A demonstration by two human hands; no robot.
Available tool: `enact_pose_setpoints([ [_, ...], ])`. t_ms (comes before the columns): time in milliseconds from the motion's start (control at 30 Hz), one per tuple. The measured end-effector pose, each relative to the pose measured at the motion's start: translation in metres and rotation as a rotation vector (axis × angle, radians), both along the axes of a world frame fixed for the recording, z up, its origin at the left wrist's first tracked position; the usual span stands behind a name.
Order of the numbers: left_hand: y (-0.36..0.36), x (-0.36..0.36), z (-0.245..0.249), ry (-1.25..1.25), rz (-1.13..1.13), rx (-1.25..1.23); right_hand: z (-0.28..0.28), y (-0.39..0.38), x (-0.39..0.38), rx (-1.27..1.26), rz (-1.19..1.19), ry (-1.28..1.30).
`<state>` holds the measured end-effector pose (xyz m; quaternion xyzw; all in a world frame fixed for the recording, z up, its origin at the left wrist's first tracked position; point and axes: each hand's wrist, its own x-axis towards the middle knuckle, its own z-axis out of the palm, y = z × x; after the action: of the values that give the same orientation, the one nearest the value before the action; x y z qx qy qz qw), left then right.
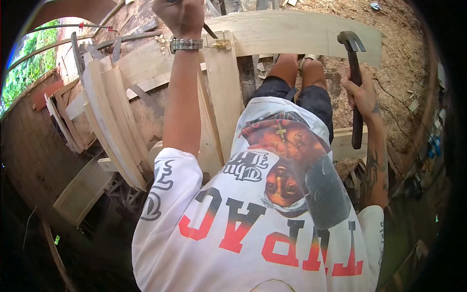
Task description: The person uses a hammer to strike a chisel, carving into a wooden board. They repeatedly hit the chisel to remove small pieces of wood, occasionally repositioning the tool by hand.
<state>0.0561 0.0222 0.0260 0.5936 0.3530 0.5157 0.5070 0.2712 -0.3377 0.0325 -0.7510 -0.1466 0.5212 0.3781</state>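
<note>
My left hand (180, 17), with a watch at the wrist, is closed at the top edge of the view. It grips a chisel (210, 31) whose handle is mostly hidden. The dark blade slants down to a notch in a pale board (223, 78), where curled shavings (221, 44) lie. At the right, my right hand (361, 92) is wrapped round the dark handle of a claw hammer (354, 63). The hammer stands head up, its head over the right part of a long curved plank (301, 34), apart from the chisel.
Several curved wooden pieces (114, 112) are stacked at the left. A wooden panel (82, 192) sits below them. Wood chips (394, 48) cover the ground at the upper right, where a thin dark cable runs. Bare legs (314, 75) show beneath the plank.
</note>
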Motion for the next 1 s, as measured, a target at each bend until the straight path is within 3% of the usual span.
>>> enact_pose_setpoints([
  [300, 0.005, 0.004, -0.007, 0.107, 0.049, 0.001, 0.003, 0.037, 0.001, 0.097, 0.078, -0.096],
  [433, 0.013, -0.006, -0.012, 0.041, 0.017, -0.016, 0.023, 0.072, 0.008, 0.187, 0.155, -0.142],
  [500, 0.013, -0.009, -0.007, -0.342, -0.149, -0.330, 0.018, 0.087, 0.012, 0.282, 0.235, -0.252],
  [567, 0.016, -0.011, -0.016, 0.093, 0.044, 0.018, 0.034, 0.108, 0.011, 0.280, 0.232, -0.204],
  [667, 0.014, -0.007, -0.016, 0.035, 0.078, -0.039, 0.072, 0.146, -0.002, 0.199, 0.137, -0.179],
  [767, 0.011, -0.004, -0.014, 0.076, 0.090, 0.086, 0.091, 0.179, -0.007, 0.356, 0.166, -0.181],
  [933, 0.001, 0.001, -0.013, 0.016, 0.129, 0.021, 0.105, 0.227, -0.017, 0.438, 0.421, -0.460],
  [1000, 0.005, -0.004, -0.026, 0.108, 0.121, 0.186, 0.108, 0.247, -0.024, 0.456, 0.540, -0.596],
])
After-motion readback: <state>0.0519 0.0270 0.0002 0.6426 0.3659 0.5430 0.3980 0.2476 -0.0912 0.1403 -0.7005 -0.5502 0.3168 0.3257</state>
